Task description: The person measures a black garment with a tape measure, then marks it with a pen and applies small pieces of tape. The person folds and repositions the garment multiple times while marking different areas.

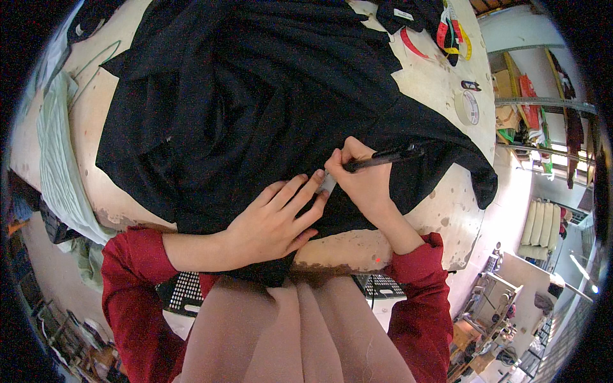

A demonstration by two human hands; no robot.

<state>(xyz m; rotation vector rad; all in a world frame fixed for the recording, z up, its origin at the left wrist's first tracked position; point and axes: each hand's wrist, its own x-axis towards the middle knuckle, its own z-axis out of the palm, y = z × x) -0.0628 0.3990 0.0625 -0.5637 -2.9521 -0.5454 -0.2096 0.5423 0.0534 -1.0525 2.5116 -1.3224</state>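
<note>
Black cloth (pixel 255 108) lies in loose folds over most of the worktable in front of me. My right hand (pixel 365 179) grips a black pen (pixel 383 157), its fingers pinched near the lower end and the barrel slanting up to the right. Just left of it, my left hand (pixel 281 214) rests flat on the cloth with fingers spread. Its fingertips touch a small pale piece (pixel 327 184) lying on the black fabric, partly covered by both hands. The pen's tip is hidden behind my right fingers.
At the far right of the worktable (pixel 338 250) are a coloured measuring tape (pixel 445 32), a roll of tape (pixel 469 107) and a small thread snipper (pixel 470 85). Pale green cloth (pixel 60 159) hangs over the left edge. Shelves (pixel 543 102) stand beyond the table on the right.
</note>
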